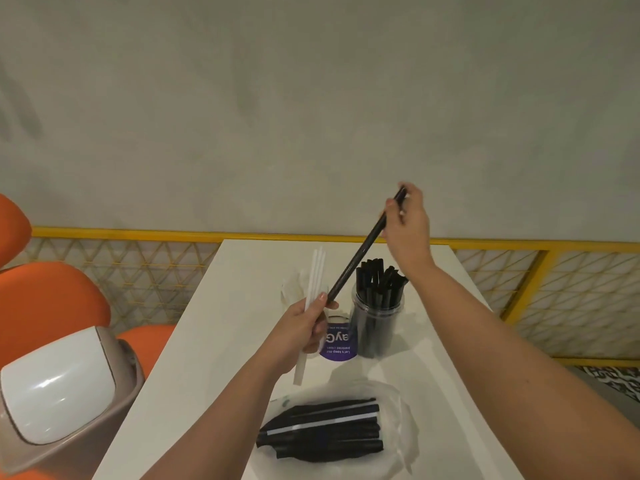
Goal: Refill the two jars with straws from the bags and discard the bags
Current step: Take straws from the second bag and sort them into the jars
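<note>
Above the white table (242, 306), the right hand (408, 220) pinches the top of a slanted black straw (360, 258), its low end just left of the jar (377, 327); the left hand (304, 327) grips white straws (317, 268).

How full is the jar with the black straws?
Quite full. The clear jar stands upright, crowded with black straws whose tops poke above its rim. The right hand holds a loose black straw nearby.

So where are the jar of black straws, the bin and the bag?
jar of black straws (375, 330): head view, side wall.
bin (59, 389): head view, white lid.
bag (403, 434): head view, plastic right edge.
</note>
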The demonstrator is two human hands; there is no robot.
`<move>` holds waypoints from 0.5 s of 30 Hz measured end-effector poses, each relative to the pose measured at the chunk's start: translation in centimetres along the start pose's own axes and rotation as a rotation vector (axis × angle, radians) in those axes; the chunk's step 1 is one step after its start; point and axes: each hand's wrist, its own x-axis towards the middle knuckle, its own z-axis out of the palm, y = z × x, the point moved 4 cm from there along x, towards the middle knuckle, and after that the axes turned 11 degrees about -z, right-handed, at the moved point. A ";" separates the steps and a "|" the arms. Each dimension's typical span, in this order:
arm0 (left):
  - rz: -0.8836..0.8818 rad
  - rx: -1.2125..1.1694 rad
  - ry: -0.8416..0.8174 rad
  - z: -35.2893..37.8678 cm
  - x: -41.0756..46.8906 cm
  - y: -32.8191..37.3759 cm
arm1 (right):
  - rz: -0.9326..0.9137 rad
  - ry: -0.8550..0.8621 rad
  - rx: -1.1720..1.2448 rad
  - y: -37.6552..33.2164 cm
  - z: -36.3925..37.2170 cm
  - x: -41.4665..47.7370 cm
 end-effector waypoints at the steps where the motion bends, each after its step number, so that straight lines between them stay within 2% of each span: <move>1: 0.000 -0.011 0.012 0.0 0.1 0.0 | -0.048 0.040 -0.029 -0.4 -0.9 0.5; 4: 0.002 -0.011 0.048 0.1 0.5 0.2 | -0.214 0.101 -0.167 -1.5 -2.6 1.2; 7: 0.017 -0.007 0.051 0.2 0.7 0.3 | -0.291 0.073 -0.283 -1.6 -3.0 0.9; 12: 0.022 -0.030 0.047 0.1 1.0 0.0 | -0.338 -0.115 -0.452 0.3 -1.7 -1.5; 15: 0.024 -0.029 0.059 -0.2 1.1 -0.2 | -0.220 -0.272 -0.526 3.7 -0.9 -3.2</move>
